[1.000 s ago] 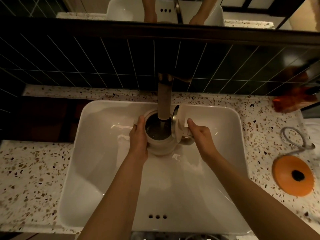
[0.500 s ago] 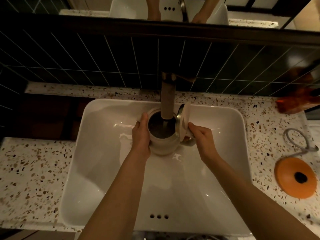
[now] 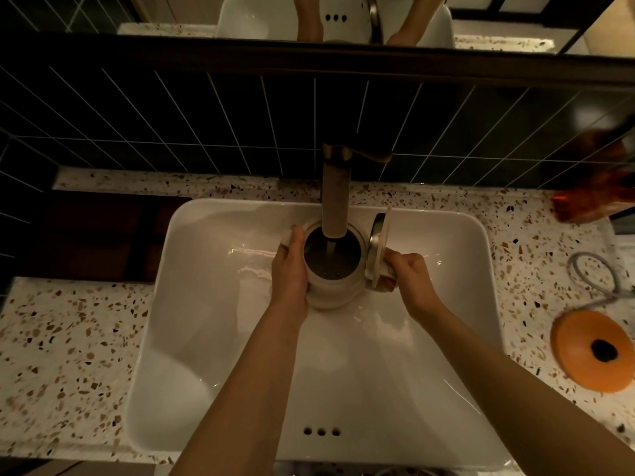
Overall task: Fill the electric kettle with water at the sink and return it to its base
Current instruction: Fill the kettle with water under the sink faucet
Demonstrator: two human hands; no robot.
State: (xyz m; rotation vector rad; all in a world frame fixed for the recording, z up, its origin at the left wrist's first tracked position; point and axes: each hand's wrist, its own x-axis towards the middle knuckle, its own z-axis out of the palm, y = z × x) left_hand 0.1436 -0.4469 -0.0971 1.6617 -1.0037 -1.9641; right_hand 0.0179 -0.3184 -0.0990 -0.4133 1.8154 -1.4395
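A cream electric kettle is held in the white sink, directly under the brass faucet. Its lid stands flipped open on the right side. A thin stream of water runs from the spout into the kettle's dark opening. My left hand wraps the kettle's left wall. My right hand is closed on the handle on the kettle's right side, just behind the lid. The orange kettle base lies on the counter at the far right, with its grey cord looped behind it.
A speckled terrazzo counter surrounds the sink. Dark tiles and a mirror edge rise behind the faucet. A reddish-brown object sits at the back right of the counter. A dark recess lies left of the sink.
My right hand has slid from the lid down to the handle. The kettle stays under the faucet with the water still running, and my left hand has not let go.
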